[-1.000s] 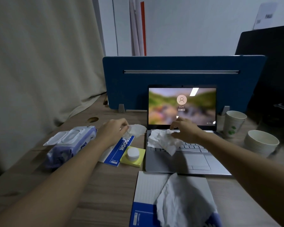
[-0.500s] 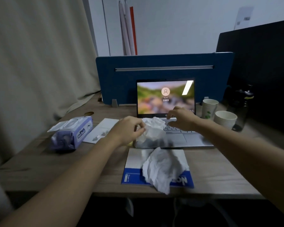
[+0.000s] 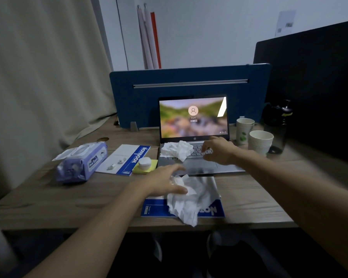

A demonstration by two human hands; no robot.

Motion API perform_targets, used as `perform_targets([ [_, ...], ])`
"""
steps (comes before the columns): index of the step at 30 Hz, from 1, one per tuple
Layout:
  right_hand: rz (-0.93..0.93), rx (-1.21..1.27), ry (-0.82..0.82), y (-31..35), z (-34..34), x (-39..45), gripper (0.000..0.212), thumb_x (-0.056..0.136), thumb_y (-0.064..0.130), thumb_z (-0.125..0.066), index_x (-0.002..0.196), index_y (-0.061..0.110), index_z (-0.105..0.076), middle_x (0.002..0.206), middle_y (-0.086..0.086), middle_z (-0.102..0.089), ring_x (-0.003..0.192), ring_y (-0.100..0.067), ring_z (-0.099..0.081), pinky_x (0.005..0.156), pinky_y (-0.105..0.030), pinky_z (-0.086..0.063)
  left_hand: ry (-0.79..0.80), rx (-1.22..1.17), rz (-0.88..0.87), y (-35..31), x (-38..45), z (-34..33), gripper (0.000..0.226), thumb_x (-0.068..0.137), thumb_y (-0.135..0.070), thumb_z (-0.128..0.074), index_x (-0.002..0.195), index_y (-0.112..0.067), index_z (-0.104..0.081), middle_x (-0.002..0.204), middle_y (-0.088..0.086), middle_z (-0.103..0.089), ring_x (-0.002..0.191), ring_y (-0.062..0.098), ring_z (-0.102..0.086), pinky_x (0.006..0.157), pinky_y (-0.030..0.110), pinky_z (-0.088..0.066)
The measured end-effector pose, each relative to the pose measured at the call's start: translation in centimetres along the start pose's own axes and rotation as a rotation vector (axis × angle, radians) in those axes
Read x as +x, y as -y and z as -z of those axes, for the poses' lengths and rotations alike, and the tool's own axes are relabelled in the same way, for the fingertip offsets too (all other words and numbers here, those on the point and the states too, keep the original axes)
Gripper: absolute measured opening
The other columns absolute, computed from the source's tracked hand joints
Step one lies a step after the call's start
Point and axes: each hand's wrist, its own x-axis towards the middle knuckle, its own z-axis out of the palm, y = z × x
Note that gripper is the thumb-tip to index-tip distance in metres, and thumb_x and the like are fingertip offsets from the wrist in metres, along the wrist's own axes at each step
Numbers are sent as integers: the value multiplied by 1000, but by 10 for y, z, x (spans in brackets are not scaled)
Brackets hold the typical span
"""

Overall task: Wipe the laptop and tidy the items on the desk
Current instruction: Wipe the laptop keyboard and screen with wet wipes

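A laptop (image 3: 193, 135) stands open mid-desk (image 3: 48, 199), a crumpled wipe (image 3: 176, 150) on its keys. The right hand (image 3: 219, 152) hovers there, fingers spread, holding nothing. The left hand (image 3: 165, 182), fingers loosely spread, presses a second wipe (image 3: 191, 199) on the near notebook (image 3: 155, 209). Tidying looks barely begun. Half a second earlier, the left hand was at the keyboard wipe.

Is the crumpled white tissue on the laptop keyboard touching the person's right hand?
Apart. The head view shows bare keys between the crumpled white tissue and the right hand.
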Motion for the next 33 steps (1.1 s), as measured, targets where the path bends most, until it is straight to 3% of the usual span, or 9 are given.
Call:
perform_targets([
  [3,4,-2,16,0,-5,6,29,86,32,-66,114,23,-65,123,-7,-55,114,-29,-54,87,-34,-44,55,82,19,-1,5,-7,95,56,-76,-68,140,-53,-29,148,-6,-39,132,19,-40,104,43,-38],
  [5,9,7,36,1,-10,10,30,87,31,-67,115,21,-64,123,-9,-55,114,-30,-53,91,-37,-46,39,159,-40,-1,9,-12,93,58,-75,-66,141,-50,-33,149,-13,-38,131,14,-35,105,43,-36],
  [8,13,29,68,1,-18,18,30,87,30,-66,115,19,-63,125,-10,-54,115,-30,-53,95,-43,-46,28,127,-97,1,16,-16,66,68,-65,-69,128,-49,-48,132,-18,-49,118,6,-41,95,36,-41],
  [12,21,28,92,2,-28,32,33,87,27,-67,118,17,-62,124,-11,-53,111,-30,-55,94,-42,-47,38,54,-86,6,20,-8,27,80,-46,-72,106,-45,-61,113,-13,-59,93,8,-60,77,33,-54],
  [16,29,65,96,4,-36,50,34,87,27,-67,119,17,-61,123,-10,-53,110,-29,-56,94,-39,-46,-74,60,-83,18,25,17,17,82,-42,-69,98,-42,-63,106,-9,-62,89,8,-57,73,31,-47],
  [21,23,110,96,4,-48,73,40,86,29,-67,122,15,-59,120,-14,-53,110,-33,-54,86,-33,-42,-321,19,91,47,33,69,9,81,-35,-66,87,-41,-61,78,-17,-57,82,16,-52,77,34,-33],
  [24,3,141,86,3,-55,86,48,84,37,-70,125,16,-56,125,-14,-54,114,-33,-53,89,-33,-41,-382,-86,140,67,43,93,8,83,-27,-66,87,-33,-62,87,-7,-64,81,19,-58,65,31,-41],
  [27,14,144,94,4,-60,99,55,84,44,-68,130,17,-53,132,-13,-53,119,-32,-52,97,-34,-41,-416,-88,187,85,55,106,7,85,-25,-65,91,-27,-60,92,-4,-63,81,20,-58,65,33,-45],
  [33,17,78,173,9,-61,132,80,84,47,-67,148,15,-32,151,-9,-41,136,-28,-40,110,-35,-27,-438,-92,268,106,71,111,19,85,-21,-57,94,-36,-50,88,-7,-59,75,13,-56,55,30,-39],
])
